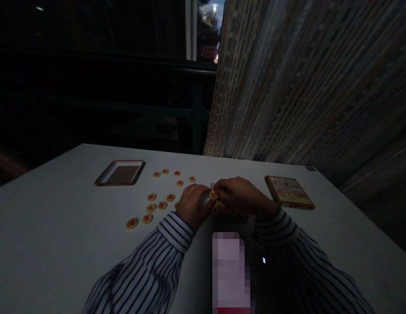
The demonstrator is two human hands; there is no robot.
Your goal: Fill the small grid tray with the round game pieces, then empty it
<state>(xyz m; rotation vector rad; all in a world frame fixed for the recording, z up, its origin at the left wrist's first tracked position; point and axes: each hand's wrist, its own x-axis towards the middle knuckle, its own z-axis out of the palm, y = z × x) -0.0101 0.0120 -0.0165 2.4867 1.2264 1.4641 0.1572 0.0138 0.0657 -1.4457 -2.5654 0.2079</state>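
A small round cream-coloured disc with a red mark (213, 195) sits at the middle of the white table (59, 244), held up on edge between the fingertips of two hands that meet there. It is pale, flat and coin-shaped, and its red sign faces the camera; the light is too dim to read the sign. The right hand (242, 196) comes in from the right with thumb and fingers pinched on the disc. The left hand (192, 203) is curled against it from the other side, knuckles up, but whether it grips the disc or only touches it cannot be told. Just below the hands a few more discs of the same kind (222, 210) lie half hidden under the fingers.

To the left, loose cream discs with red marks (162, 205) are scattered flat on the table, some near the left hand, others further back. Beyond them lies a shallow square tray with a dark reddish rim (115, 184). To the right of the hands, well apart from them, lies a flat square box lid with a printed picture (289, 192). Both arms wear white sleeves with blue stripes (150, 261). A pale ribbed wall (304, 87) rises behind the table on the right.
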